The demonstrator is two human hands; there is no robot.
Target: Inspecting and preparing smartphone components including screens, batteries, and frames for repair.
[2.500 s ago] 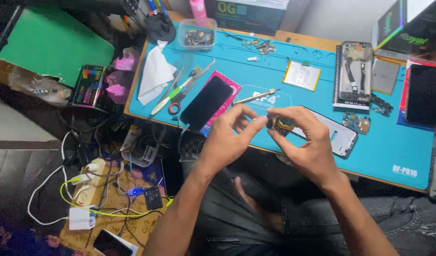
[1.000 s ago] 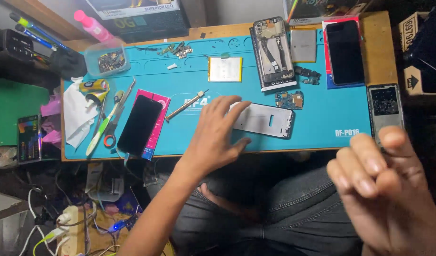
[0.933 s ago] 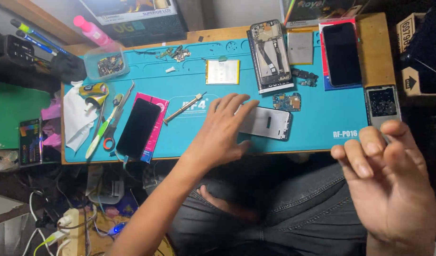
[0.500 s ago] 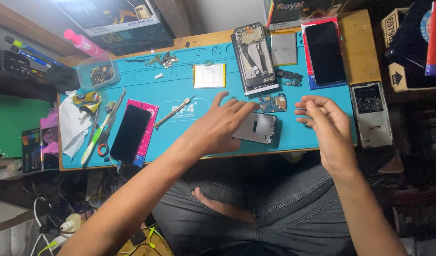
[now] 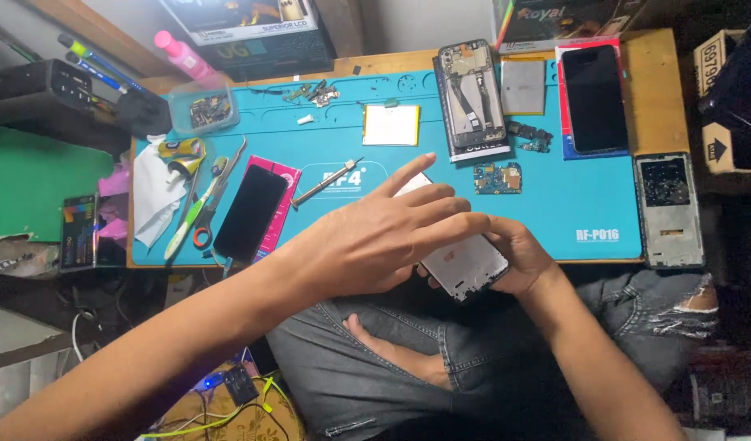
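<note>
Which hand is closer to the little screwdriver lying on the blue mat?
The left hand. Its outstretched fingers end just right of the screwdriver, without touching it. The right hand is farther right, at the mat's near edge, holding the phone.

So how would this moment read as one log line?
left hand: fingers spread over phone frame | right hand: cradling phone frame | place: near edge of blue mat

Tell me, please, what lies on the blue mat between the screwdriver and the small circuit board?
The head view shows the left hand's fingertips and the phone's corner between screwdriver and circuit board.
</note>
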